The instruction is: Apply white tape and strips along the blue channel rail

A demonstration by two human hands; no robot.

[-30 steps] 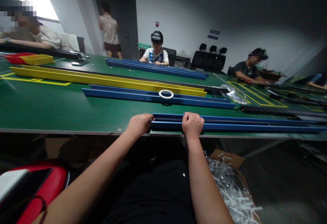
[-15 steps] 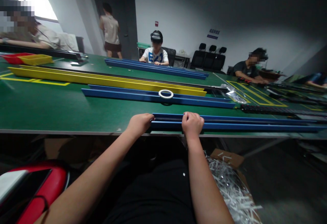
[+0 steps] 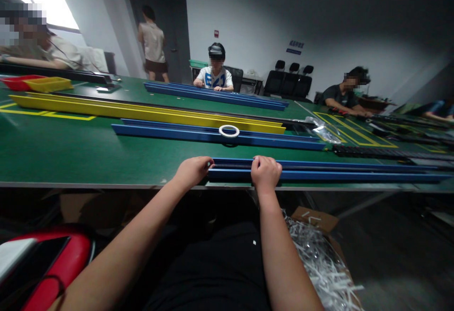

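A long blue channel rail (image 3: 336,176) lies along the near edge of the green table (image 3: 71,155). My left hand (image 3: 193,171) is closed around the rail's left end. A little to the right, my right hand (image 3: 265,173) curls over the rail's near wall, knuckles up. A second blue rail (image 3: 170,133) lies further back with a white tape ring (image 3: 229,131) resting on it. Behind that runs a long yellow rail (image 3: 106,107).
More blue rails (image 3: 213,94) lie at the far side, where several people sit. Red and yellow bins (image 3: 42,83) stand far left. Black parts (image 3: 383,152) and a plastic bag (image 3: 324,133) lie to the right. A box of white scraps (image 3: 319,259) sits below the table, a red seat (image 3: 46,259) at lower left.
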